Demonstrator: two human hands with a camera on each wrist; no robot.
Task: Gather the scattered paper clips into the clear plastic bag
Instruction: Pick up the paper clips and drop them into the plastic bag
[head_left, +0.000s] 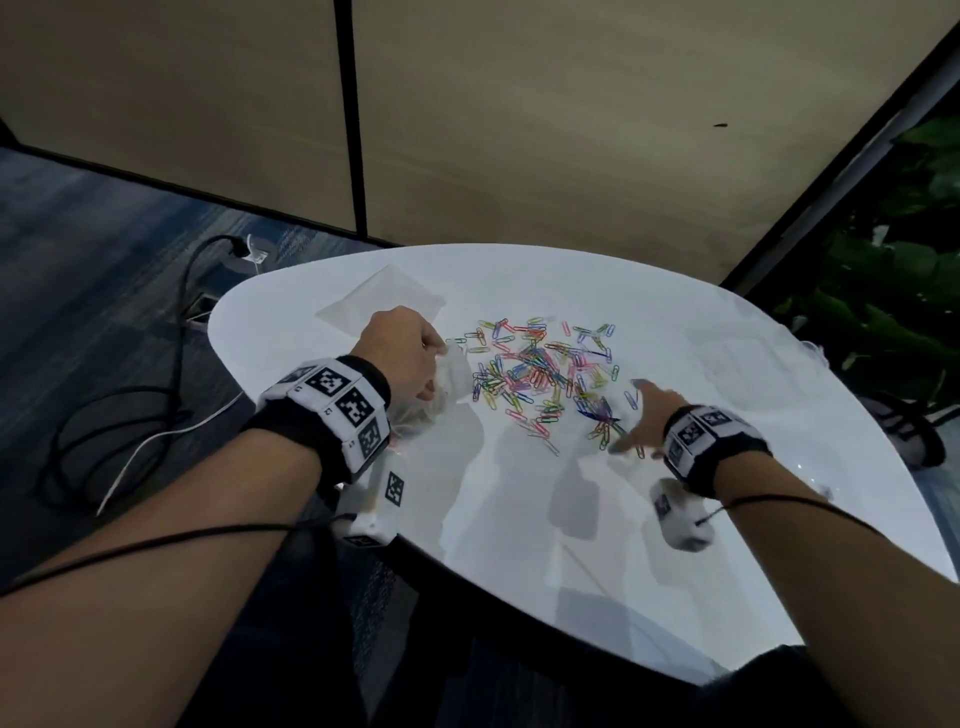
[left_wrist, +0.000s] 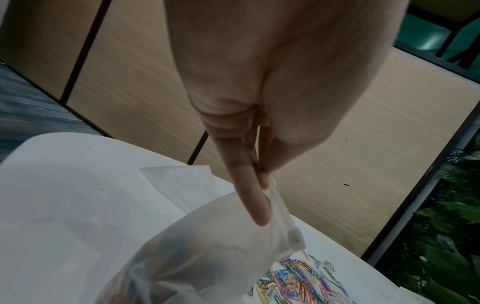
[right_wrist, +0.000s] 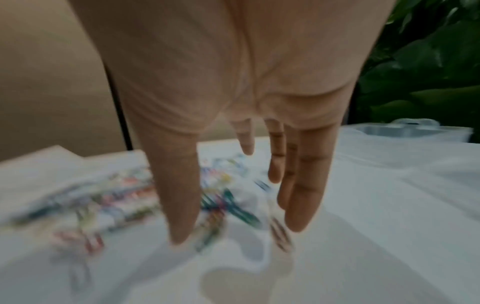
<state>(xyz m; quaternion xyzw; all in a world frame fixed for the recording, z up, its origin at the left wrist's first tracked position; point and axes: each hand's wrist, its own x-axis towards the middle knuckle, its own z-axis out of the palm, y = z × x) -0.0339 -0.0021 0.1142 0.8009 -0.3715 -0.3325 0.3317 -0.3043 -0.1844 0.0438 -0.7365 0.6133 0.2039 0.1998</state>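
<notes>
Many coloured paper clips (head_left: 540, 374) lie scattered in the middle of the white table (head_left: 519, 519). My left hand (head_left: 405, 353) pinches the rim of a clear plastic bag (head_left: 441, 384) just left of the pile; the bag (left_wrist: 202, 246) hangs open-mouthed with some clips inside, and my left fingers (left_wrist: 249, 189) grip its zip edge. My right hand (head_left: 644, 415) hovers at the pile's right edge, fingers (right_wrist: 306, 185) straight and spread above blurred clips (right_wrist: 223, 203), holding nothing.
A second flat clear bag (head_left: 384, 301) lies on the table behind my left hand. A clear container (right_wrist: 405, 129) sits at the table's far right edge. Cables (head_left: 171, 374) lie on the carpet to the left; plants (head_left: 893, 260) stand to the right. Wooden wall panels rise behind.
</notes>
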